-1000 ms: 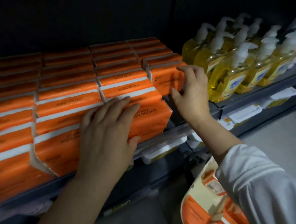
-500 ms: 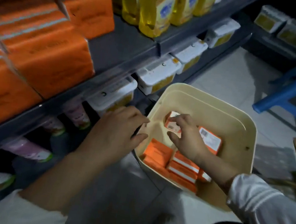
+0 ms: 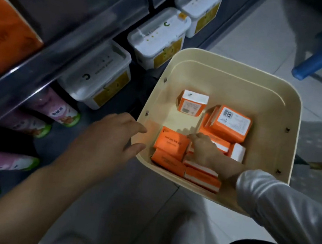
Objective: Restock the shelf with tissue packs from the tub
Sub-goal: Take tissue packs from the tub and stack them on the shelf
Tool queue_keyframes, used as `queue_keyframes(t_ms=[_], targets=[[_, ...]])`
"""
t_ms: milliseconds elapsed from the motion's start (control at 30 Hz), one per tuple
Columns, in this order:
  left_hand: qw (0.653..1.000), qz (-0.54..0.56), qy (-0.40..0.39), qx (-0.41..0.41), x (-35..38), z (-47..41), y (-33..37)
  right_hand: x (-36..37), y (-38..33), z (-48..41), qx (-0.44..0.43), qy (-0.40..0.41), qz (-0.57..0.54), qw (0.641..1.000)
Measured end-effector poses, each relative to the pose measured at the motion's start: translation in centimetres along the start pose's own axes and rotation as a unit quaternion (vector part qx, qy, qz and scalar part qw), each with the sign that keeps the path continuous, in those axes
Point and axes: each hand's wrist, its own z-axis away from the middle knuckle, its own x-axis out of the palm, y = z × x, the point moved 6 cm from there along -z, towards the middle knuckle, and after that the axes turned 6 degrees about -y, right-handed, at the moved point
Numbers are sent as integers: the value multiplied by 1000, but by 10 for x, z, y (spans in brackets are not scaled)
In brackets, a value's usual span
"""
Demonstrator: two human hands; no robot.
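A shop aisle, stocked metal shelving, rows of identical boxed goods

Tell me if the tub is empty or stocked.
Partly stocked: several orange tissue packs lie in the tub, with bare floor showing between them.

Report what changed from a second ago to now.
Both hands left the shelved orange packs and dropped to the cream plastic tub. The right hand now reaches among the orange tissue packs inside; the left hand sits open at its rim. Nothing lifted yet; tub packs unmoved.
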Motion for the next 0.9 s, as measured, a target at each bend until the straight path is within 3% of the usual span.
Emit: queue_keyframes(t_ms=[133, 300, 533, 767, 900], targets=[[1000, 0, -8, -3, 2, -4, -2, 10, 37, -7, 41, 14, -2, 999], [1000, 11, -29, -5, 6, -14, 0, 27, 56, 0, 30, -79, 35, 996], [999, 10, -42, -3, 7, -19, 8, 15, 39, 8, -16, -25, 88, 996], [999, 24, -37, -4, 4, -14, 13, -33, 25, 24, -27, 74, -10, 997], [997, 75, -28, -14, 1, -8, 20, -64, 16, 38, -13, 94, -190, 977]])
